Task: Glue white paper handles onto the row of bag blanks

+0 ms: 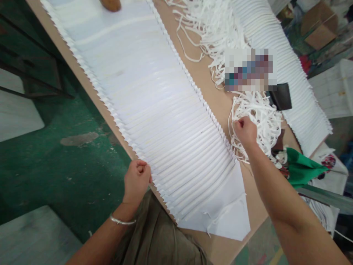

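A long white pleated sheet [165, 110] runs across the table, with narrow crosswise folds and zigzag side edges. My left hand [137, 180] is at its left edge, thumb and fingers pinched together; what they hold, if anything, is hidden. A silver bangle [122, 221] circles that wrist. Beyond the sheet's right edge, my right hand [246, 131] is closed over a tangled pile of white cords [261, 121]. Its curled fingers hide whatever is inside them. Near the sheet's close end lies a flat white flap [230, 217] with a loose thread.
More white cords [204, 25] lie farther up the brown tabletop [190, 55], beside a second pleated sheet [292, 73]. A dark wallet-like object [281, 96] and green cloth [302, 167] are to the right. A brown rounded object [111, 4] rests on the sheet's far part.
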{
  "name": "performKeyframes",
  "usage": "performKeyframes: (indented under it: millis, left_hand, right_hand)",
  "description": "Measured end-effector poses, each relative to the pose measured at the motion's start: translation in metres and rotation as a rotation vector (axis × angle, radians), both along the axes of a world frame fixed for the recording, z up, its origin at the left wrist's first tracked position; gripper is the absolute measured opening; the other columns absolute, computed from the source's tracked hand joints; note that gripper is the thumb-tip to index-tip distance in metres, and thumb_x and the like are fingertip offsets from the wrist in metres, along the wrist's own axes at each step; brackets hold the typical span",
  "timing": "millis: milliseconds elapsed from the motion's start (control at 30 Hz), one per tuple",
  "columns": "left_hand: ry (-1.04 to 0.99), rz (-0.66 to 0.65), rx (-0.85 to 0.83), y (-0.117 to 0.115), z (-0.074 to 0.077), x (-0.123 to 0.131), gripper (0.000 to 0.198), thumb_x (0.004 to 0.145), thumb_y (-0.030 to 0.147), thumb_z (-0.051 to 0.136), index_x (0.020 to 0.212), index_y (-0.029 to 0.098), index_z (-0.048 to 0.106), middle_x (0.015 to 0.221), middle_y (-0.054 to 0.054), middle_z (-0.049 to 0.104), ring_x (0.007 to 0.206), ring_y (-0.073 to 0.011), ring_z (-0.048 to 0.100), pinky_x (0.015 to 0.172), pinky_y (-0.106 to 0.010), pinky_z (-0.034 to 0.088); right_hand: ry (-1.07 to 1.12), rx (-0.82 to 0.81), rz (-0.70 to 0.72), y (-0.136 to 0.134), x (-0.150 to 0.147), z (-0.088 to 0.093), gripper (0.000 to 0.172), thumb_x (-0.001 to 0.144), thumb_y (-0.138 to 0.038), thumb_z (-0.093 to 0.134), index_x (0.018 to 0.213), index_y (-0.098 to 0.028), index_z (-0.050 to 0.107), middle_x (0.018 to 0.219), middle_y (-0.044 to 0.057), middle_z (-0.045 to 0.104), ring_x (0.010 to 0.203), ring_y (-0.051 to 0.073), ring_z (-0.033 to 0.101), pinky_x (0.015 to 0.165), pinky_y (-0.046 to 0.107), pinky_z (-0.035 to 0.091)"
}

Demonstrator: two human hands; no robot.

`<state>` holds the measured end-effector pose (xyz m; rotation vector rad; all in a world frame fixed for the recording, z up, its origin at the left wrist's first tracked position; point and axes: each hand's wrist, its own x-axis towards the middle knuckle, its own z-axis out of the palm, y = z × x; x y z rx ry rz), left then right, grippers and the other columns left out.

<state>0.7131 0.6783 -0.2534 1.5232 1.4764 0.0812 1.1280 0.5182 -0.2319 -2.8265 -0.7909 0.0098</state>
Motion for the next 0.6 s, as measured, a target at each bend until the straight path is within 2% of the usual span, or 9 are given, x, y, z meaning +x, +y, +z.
performKeyframes:
  millis: [67, 167, 233, 333, 400, 467, 533, 600]
  left_hand:
    - [-0.021, 0.004, -0.019, 0.004, 0.008, -0.004, 0.021, 0.078, 0.035, 0.057, 0.093, 0.023, 0.047, 0.049, 0.008, 0.056, 0.048, -0.0185, 0.058, 0.058, -0.028, 0.044]
    - [-0.068, 0.005, -0.071, 0.009, 0.017, -0.007, 0.026, 0.079, 0.040, 0.058, 0.095, 0.023, 0.048, 0.051, 0.008, 0.055, 0.047, -0.0179, 0.056, 0.055, -0.028, 0.044]
    - [-0.107, 0.009, -0.102, 0.012, 0.020, -0.006, 0.027, 0.080, 0.040, 0.059, 0.096, 0.022, 0.049, 0.052, 0.008, 0.055, 0.047, -0.0165, 0.055, 0.053, -0.027, 0.044]
    - [-0.178, 0.002, -0.149, 0.019, 0.020, -0.005, 0.024, 0.081, 0.038, 0.059, 0.096, 0.022, 0.048, 0.052, 0.008, 0.055, 0.046, -0.0144, 0.053, 0.051, -0.024, 0.043]
    - [-0.226, -0.020, -0.188, 0.026, 0.019, -0.008, 0.024, 0.081, 0.037, 0.059, 0.096, 0.022, 0.048, 0.051, 0.009, 0.054, 0.045, -0.0134, 0.051, 0.049, -0.023, 0.041]
    - [-0.270, -0.055, -0.216, 0.036, 0.019, -0.015, 0.024, 0.082, 0.038, 0.059, 0.097, 0.022, 0.047, 0.051, 0.009, 0.053, 0.044, -0.0129, 0.050, 0.047, -0.022, 0.040]
    - [-0.295, -0.109, -0.223, 0.050, 0.022, -0.026, 0.024, 0.084, 0.039, 0.058, 0.097, 0.022, 0.048, 0.051, 0.009, 0.053, 0.044, -0.0126, 0.050, 0.048, -0.022, 0.040]
    - [-0.298, -0.166, -0.208, 0.066, 0.028, -0.042, 0.024, 0.085, 0.040, 0.057, 0.098, 0.022, 0.049, 0.052, 0.008, 0.054, 0.045, -0.0127, 0.051, 0.049, -0.022, 0.041]
  right_hand:
    - [0.060, -0.008, -0.021, -0.018, 0.011, 0.001, 0.025, 0.089, -0.041, 0.054, 0.079, -0.020, 0.065, 0.070, 0.004, 0.064, 0.065, 0.019, 0.053, 0.064, 0.030, 0.035]
    - [0.154, -0.036, 0.023, -0.026, 0.009, 0.001, 0.032, 0.090, -0.046, 0.055, 0.071, -0.020, 0.062, 0.065, 0.003, 0.061, 0.063, 0.018, 0.051, 0.062, 0.030, 0.033]
    - [0.114, -0.045, -0.001, -0.026, 0.000, 0.002, 0.041, 0.093, -0.052, 0.050, 0.070, -0.020, 0.061, 0.064, 0.003, 0.059, 0.061, 0.017, 0.048, 0.061, 0.030, 0.031]
    - [0.003, -0.076, -0.110, -0.032, -0.016, 0.003, 0.050, 0.094, -0.062, 0.044, 0.072, -0.021, 0.061, 0.065, 0.003, 0.058, 0.060, 0.017, 0.046, 0.060, 0.030, 0.030]
    - [0.056, -0.105, -0.150, -0.043, -0.025, 0.001, 0.045, 0.088, -0.062, 0.053, 0.074, -0.021, 0.064, 0.066, 0.003, 0.059, 0.061, 0.017, 0.047, 0.061, 0.029, 0.032]
    - [0.164, -0.079, -0.165, -0.056, -0.032, -0.004, 0.035, 0.080, -0.054, 0.062, 0.073, -0.020, 0.066, 0.066, 0.002, 0.060, 0.064, 0.017, 0.049, 0.064, 0.029, 0.036]
    - [0.197, -0.012, -0.191, -0.066, -0.040, -0.006, 0.028, 0.077, -0.046, 0.061, 0.073, -0.020, 0.066, 0.067, 0.001, 0.060, 0.067, 0.018, 0.052, 0.068, 0.030, 0.040]
    - [0.137, 0.051, -0.238, -0.071, -0.052, -0.002, 0.026, 0.078, -0.043, 0.056, 0.073, -0.019, 0.064, 0.072, 0.003, 0.061, 0.074, 0.019, 0.055, 0.074, 0.033, 0.044]
